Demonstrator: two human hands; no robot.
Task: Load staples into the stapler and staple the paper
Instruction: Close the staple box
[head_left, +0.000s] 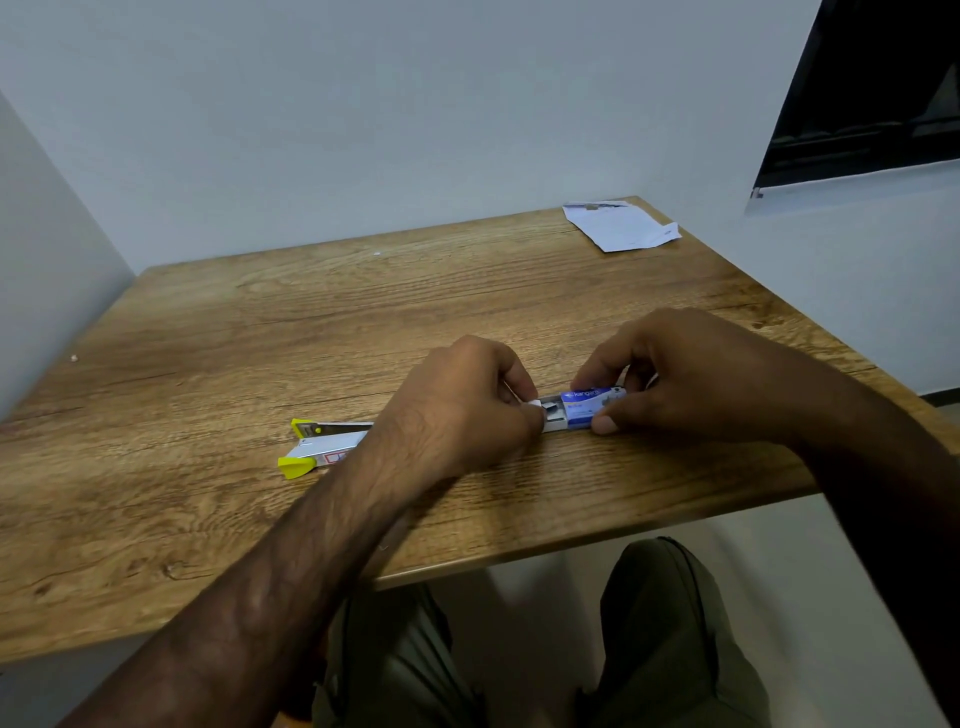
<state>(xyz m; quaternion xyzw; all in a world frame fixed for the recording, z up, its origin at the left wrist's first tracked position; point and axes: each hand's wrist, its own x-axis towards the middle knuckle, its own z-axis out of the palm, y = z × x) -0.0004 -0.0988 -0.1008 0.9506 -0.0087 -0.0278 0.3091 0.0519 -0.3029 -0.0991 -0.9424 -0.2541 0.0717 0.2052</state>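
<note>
A small blue staple box (589, 405) lies on the wooden table (260, 332), its inner tray slid out to the left with grey staples showing. My right hand (691, 374) pinches the blue sleeve. At the tray's open end, the fingertips of my left hand (467, 405) touch the staples. A yellow-tipped stapler (322, 444) lies opened out flat to the left, partly hidden under my left forearm. The paper (618, 226) rests at the far right corner.
The table sits in a corner between pale walls. A dark window (872, 88) is at the upper right. My legs show below the table's front edge (571, 551). Tiny white scraps (74, 358) lie near the left side.
</note>
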